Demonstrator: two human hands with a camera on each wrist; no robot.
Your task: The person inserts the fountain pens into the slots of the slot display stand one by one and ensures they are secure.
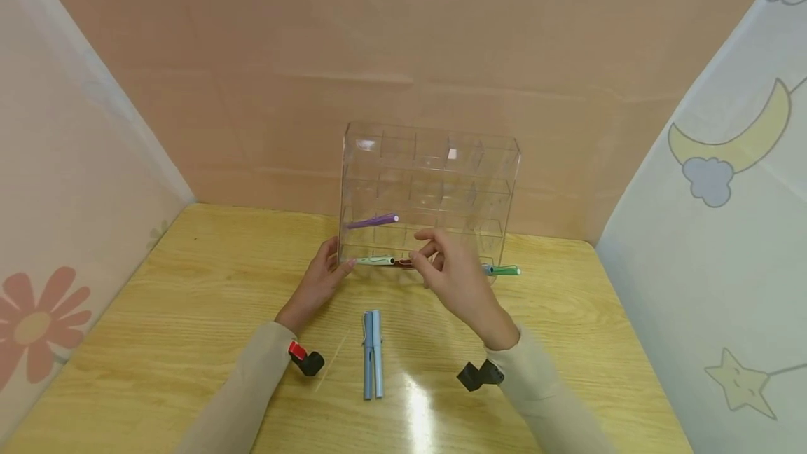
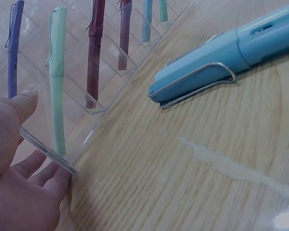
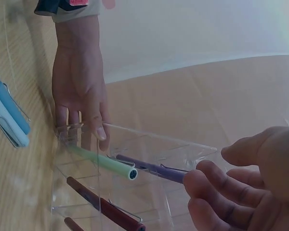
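A clear acrylic compartment rack (image 1: 429, 170) stands at the back of the table. My left hand (image 1: 320, 277) grips its lower left side, thumb and fingers on opposite faces of the wall (image 2: 48, 150). My right hand (image 1: 455, 273) hovers before the rack, fingers loosely bent and holding nothing. A purple pen (image 1: 372, 221) lies in the left column, one row above the bottom. Along the bottom row are a mint green pen (image 1: 375, 260), a dark red pen (image 2: 93, 62), a second dark red pen (image 2: 124, 38), a blue pen (image 2: 147, 21) and a green pen (image 1: 506, 270).
Nearer me on the wooden table (image 1: 208, 314), a darker blue pen (image 1: 368, 356) and a light blue pen (image 1: 377, 356) lie side by side. A plain curtain (image 1: 403, 33) hangs behind the rack, with patterned cloth sheets (image 1: 725, 251) at both sides.
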